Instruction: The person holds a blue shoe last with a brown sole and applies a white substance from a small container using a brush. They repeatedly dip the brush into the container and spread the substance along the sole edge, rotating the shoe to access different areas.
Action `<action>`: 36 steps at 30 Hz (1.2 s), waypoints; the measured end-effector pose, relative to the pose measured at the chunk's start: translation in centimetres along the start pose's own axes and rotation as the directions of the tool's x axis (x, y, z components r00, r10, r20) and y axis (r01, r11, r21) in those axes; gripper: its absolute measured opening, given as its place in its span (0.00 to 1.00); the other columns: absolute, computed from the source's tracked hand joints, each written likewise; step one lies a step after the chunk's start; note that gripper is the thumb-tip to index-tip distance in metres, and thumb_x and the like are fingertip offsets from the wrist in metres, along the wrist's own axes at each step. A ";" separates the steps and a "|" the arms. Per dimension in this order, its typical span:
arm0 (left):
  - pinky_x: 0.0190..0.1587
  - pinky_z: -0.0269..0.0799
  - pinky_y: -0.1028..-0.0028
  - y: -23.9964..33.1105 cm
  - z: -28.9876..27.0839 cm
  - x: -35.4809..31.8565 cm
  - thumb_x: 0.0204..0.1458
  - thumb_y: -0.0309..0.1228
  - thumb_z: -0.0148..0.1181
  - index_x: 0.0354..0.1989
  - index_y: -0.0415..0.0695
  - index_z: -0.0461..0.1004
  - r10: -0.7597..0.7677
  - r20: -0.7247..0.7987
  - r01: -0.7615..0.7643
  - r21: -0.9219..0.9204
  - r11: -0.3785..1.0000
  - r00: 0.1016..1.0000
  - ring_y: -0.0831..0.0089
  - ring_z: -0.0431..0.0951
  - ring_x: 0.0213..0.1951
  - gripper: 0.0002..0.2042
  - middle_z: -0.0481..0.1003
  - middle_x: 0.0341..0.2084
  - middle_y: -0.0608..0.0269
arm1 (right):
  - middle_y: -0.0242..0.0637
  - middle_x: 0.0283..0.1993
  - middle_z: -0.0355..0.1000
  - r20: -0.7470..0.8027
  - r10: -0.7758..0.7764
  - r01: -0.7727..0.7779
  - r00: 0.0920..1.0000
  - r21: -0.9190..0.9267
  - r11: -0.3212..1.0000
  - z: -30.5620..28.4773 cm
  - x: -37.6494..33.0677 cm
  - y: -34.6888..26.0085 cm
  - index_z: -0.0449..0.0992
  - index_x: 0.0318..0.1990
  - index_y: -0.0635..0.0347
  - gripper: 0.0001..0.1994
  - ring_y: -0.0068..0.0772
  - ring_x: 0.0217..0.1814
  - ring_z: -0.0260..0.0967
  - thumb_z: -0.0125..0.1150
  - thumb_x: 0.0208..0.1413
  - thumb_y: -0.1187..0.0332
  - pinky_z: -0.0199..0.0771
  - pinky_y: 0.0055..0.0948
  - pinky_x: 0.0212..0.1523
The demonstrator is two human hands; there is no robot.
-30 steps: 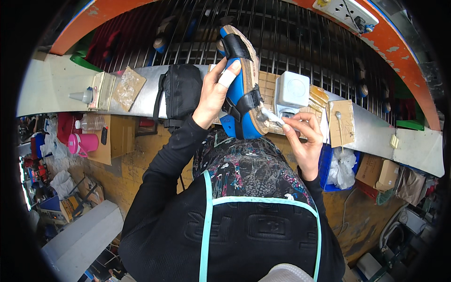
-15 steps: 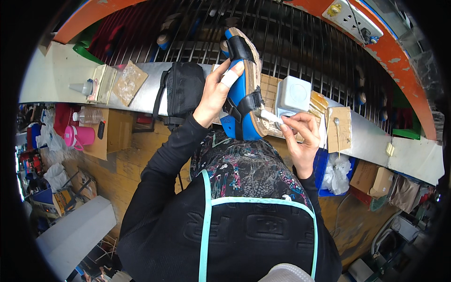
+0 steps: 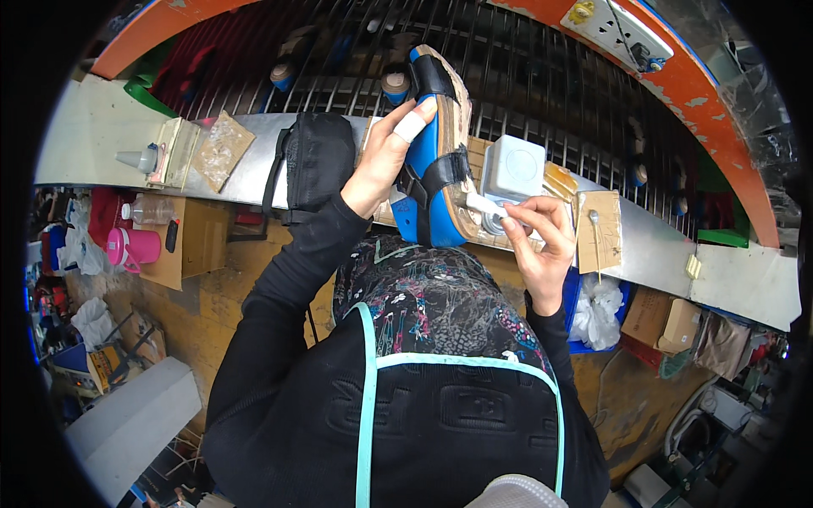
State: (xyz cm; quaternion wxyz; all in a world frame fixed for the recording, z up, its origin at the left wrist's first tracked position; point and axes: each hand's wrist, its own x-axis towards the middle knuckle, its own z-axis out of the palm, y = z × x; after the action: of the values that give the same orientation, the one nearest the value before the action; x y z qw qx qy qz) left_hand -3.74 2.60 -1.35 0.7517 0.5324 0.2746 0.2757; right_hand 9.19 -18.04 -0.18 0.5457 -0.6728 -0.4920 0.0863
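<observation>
1. Left hand (image 3: 385,157). Fingers and thumb close firmly on the sandal; the thumb (which wears a white wrap (image 3: 410,127)) lies over its blue upper side.

2. Sandal (image 3: 443,172). Blue, with black straps and a tan, layered sole, it lies just right of the left hand and left of the right hand, its length pointing away from the body.

3. Right hand (image 3: 542,245). Thumb and forefinger are pinched together on a small white tool (image 3: 484,205); the other fingers are loosely bent. The tool's far end is at the edge of the sole, though whether it presses there cannot be told.

4. Step in hand. The pose suggests close work along the sole's edge, perhaps dabbing or wiping, with the left hand as the clamp.

5. Next move. A further stroke would call for a light pinch, a firm left hold, and a tool tip that follows the sole's curve clear of the strap.

6. Surroundings. A grey box (image 3: 515,163) stands just beyond the right hand; a piece of cardboard (image 3: 610,229) bearing a swab (image 3: 598,245) lies to that hand's right. A black bag (image 3: 318,161) sits left of the left hand.
</observation>
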 end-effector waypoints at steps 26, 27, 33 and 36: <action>0.52 0.75 0.63 -2.4 2.8 -0.5 0.57 0.50 0.54 0.61 0.45 0.65 -0.403 0.580 0.681 -0.406 0.609 0.707 0.64 0.76 0.51 0.29 0.71 0.54 0.55 | 0.37 0.40 0.69 0.029 -0.181 0.179 0.983 0.069 0.981 -2.1 -0.3 -0.5 0.82 0.39 0.62 0.12 0.25 0.37 0.71 0.68 0.44 0.81 0.75 0.21 0.36; 0.54 0.74 0.61 -2.6 2.7 -0.9 0.58 0.50 0.53 0.63 0.44 0.62 -0.358 0.625 0.678 -0.398 0.618 0.694 0.63 0.74 0.54 0.29 0.70 0.56 0.54 | 0.37 0.40 0.69 0.038 -0.202 0.199 0.979 0.068 0.978 -2.1 -0.2 -0.4 0.82 0.39 0.62 0.12 0.25 0.37 0.71 0.69 0.44 0.81 0.75 0.21 0.36; 0.43 0.80 0.64 -4.7 3.0 -2.0 0.63 0.45 0.46 0.63 0.43 0.60 -0.246 0.858 0.850 -0.330 0.410 0.452 0.58 0.77 0.46 0.25 0.72 0.50 0.46 | 0.37 0.40 0.69 0.103 -0.241 0.230 0.965 0.112 0.967 -2.4 0.5 -0.5 0.82 0.39 0.62 0.12 0.27 0.38 0.71 0.70 0.44 0.79 0.76 0.23 0.38; 0.38 0.79 0.64 -5.0 2.6 -2.7 0.63 0.45 0.47 0.65 0.43 0.57 -0.203 0.910 0.865 -0.247 0.437 0.362 0.53 0.78 0.40 0.27 0.72 0.44 0.41 | 0.37 0.40 0.69 0.169 -0.248 0.230 0.954 0.116 0.966 -2.7 1.3 -0.6 0.82 0.39 0.61 0.12 0.28 0.38 0.72 0.70 0.44 0.79 0.75 0.24 0.37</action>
State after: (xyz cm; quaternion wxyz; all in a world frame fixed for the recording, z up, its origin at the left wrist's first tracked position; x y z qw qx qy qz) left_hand -3.18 -2.39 -5.07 0.9727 0.1182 -0.0341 -0.1970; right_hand 11.28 -18.90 1.87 0.5363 -0.5708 -0.6129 0.1042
